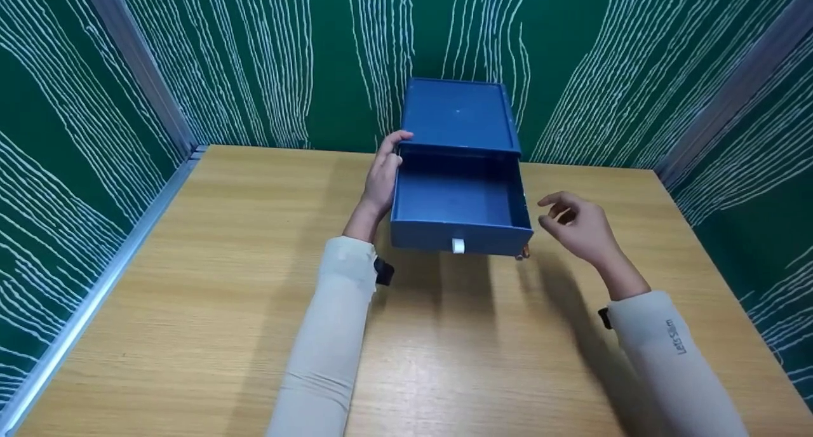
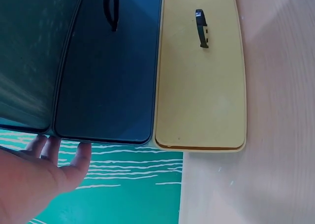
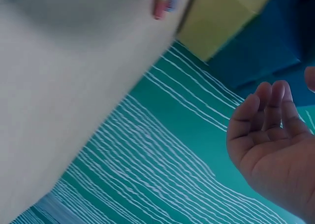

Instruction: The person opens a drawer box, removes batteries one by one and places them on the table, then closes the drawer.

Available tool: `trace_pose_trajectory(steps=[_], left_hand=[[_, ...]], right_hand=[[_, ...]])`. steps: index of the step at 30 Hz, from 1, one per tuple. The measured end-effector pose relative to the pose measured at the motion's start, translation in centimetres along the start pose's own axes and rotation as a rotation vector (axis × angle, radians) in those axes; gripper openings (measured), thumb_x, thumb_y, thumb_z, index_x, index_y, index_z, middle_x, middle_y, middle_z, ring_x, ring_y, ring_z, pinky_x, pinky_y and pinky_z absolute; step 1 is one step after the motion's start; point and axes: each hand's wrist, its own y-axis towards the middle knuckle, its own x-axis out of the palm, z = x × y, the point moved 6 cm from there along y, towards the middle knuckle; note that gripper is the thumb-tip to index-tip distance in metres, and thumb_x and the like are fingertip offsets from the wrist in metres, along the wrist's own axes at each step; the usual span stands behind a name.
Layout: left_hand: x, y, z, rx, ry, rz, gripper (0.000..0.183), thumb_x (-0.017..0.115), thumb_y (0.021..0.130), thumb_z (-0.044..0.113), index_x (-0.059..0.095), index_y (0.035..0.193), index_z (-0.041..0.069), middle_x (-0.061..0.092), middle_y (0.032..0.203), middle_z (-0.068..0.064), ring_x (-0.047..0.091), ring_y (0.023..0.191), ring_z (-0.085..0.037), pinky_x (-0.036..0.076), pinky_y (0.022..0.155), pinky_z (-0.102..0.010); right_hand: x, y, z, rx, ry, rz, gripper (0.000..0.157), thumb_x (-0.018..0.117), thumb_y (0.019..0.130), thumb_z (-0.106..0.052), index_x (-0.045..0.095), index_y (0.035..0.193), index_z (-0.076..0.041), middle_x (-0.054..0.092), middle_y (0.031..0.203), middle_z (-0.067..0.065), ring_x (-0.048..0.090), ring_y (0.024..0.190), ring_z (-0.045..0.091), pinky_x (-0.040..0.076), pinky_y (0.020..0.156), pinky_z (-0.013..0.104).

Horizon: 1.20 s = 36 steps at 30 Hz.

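A blue drawer cabinet (image 1: 457,113) stands at the back of the table with its top drawer (image 1: 460,237) pulled out, so the drawer's inside floor shows. The drawer front has a small white pull tab (image 1: 458,246). My left hand (image 1: 380,181) rests against the cabinet's left side, a fingertip at its top edge; the left wrist view shows fingertips (image 2: 81,152) along that side. My right hand (image 1: 581,227) hovers right of the drawer, fingers loosely bent, holding nothing. In the left wrist view, a dark blue drawer front (image 2: 106,81) and a yellow one (image 2: 202,91) have dark loop pulls.
Small red and blue items (image 3: 165,1), too blurred to identify, lie on the table beside the cabinet's right side. The wooden table (image 1: 209,284) extends in front and to both sides. A green wall with white wavy lines (image 1: 330,62) stands close behind.
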Motion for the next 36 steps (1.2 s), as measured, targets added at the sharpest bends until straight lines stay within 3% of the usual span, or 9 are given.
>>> trace_pose_trajectory(steps=[8, 18, 36], left_hand=[[-0.1, 0.3, 0.0, 0.033, -0.090, -0.010, 0.039, 0.020, 0.084, -0.004, 0.039, 0.118, -0.003, 0.030, 0.133, -0.017, 0.029, 0.120, -0.022, 0.016, 0.105, -0.043], [-0.2, 0.2, -0.1, 0.003, -0.050, -0.006, 0.036, 0.020, 0.088, 0.002, 0.039, 0.119, 0.001, 0.032, 0.133, -0.014, 0.030, 0.121, -0.015, 0.020, 0.103, -0.031], [-0.1, 0.2, 0.1, 0.018, -0.065, -0.001, 0.036, 0.019, 0.089, 0.002, 0.038, 0.120, -0.002, 0.034, 0.132, -0.015, 0.031, 0.120, -0.018, 0.021, 0.102, -0.030]], right_hand=[[-1.2, -0.6, -2.3, -0.048, 0.043, 0.052, 0.021, 0.058, 0.082, -0.027, 0.060, 0.102, -0.019, 0.058, 0.081, 0.000, 0.053, 0.069, 0.015, 0.044, 0.057, 0.021], [-1.9, -1.6, -4.1, -0.086, 0.050, 0.060, 0.021, 0.058, 0.082, -0.027, 0.060, 0.101, -0.018, 0.060, 0.080, 0.001, 0.053, 0.067, 0.015, 0.044, 0.056, 0.020], [-2.8, -2.8, -6.0, -0.172, 0.117, 0.099, 0.017, 0.060, 0.081, -0.020, 0.061, 0.098, -0.021, 0.060, 0.079, -0.002, 0.054, 0.066, 0.013, 0.044, 0.059, 0.016]])
